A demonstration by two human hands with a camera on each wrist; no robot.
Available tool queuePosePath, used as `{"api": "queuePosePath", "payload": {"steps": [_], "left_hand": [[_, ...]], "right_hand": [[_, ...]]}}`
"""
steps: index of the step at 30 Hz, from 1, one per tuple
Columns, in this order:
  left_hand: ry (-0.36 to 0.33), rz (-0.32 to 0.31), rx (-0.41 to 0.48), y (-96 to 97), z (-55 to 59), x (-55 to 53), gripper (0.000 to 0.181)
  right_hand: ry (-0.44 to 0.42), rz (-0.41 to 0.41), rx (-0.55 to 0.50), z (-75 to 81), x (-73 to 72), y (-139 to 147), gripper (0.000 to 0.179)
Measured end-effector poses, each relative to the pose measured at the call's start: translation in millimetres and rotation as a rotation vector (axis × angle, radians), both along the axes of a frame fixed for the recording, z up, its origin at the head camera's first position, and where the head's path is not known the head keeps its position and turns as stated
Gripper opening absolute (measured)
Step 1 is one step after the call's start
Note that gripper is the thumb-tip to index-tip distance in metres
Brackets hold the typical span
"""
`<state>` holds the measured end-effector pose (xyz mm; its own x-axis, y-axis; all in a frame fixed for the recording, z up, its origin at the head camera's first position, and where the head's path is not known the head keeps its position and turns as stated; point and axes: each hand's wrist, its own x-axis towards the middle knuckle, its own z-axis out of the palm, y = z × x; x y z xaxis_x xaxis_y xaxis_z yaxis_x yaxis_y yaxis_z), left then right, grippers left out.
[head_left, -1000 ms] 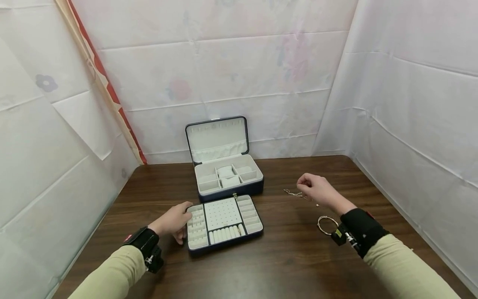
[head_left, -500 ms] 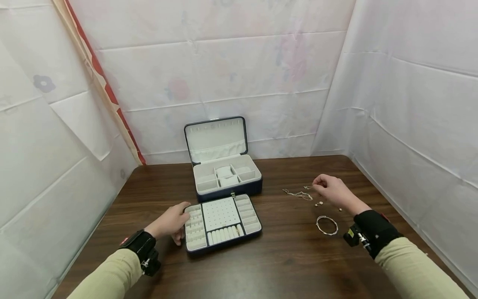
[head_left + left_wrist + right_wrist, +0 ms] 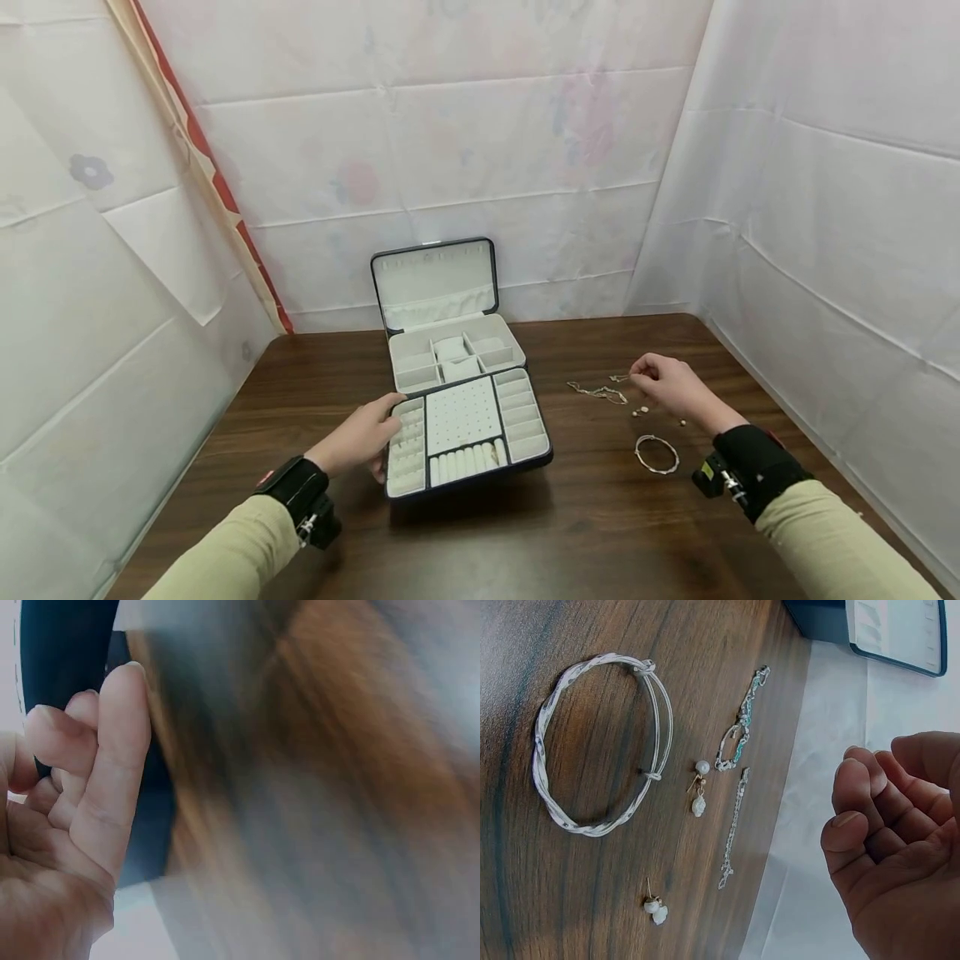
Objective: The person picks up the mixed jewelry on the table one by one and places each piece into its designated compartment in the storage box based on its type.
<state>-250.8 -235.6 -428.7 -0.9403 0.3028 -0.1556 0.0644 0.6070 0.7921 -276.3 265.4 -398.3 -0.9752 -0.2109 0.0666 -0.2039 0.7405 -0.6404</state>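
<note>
My left hand (image 3: 363, 433) grips the left edge of a jewellery tray (image 3: 461, 412), thumb on top and fingers beneath. The tray is raised and tilted, with a shadow under its front edge. White ring rolls line its front, and a small gold-coloured piece sits among them. Behind it, partly covered, stands a dark blue jewellery box (image 3: 412, 360) with its lid (image 3: 435, 279) up. My right hand (image 3: 900, 832) hovers with loosely curled fingers and nothing between them. Closest to it lie a thin chain (image 3: 733, 825) and a silver chain with turquoise (image 3: 744, 720).
A twisted silver bangle (image 3: 592, 829) lies on the brown wooden table (image 3: 585, 533), nearer the person than the chains. Pearl earrings (image 3: 699, 805) lie between bangle and chains, another earring (image 3: 658, 913) farther right. White sheets (image 3: 525, 150) hang around the table's back and sides.
My left hand has lifted the tray off the table and shifted it right, over the box's front. The right hand moved right and back from the necklace, then stayed nearly still.
</note>
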Motion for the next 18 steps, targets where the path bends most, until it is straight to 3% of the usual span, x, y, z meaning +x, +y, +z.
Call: {"api": "queuePosePath", "payload": {"steps": [4,12,18], "left_hand": [[0.006,-0.025,-0.024,14.3,3.2,-1.0,0.052],[-0.011,-0.072,-0.039,38.7,-3.6,-4.8,0.055],[-0.018,-0.115,-0.032,51.5,-9.7,-8.3,0.056]], "right_hand": [[-0.007,-0.008,0.001,-0.1,0.5,4.2,0.022],[0.018,-0.025,0.054,-2.1,1.4,14.2,0.022],[0.012,-0.015,0.036,-8.2,2.6,21.0,0.017]]}}
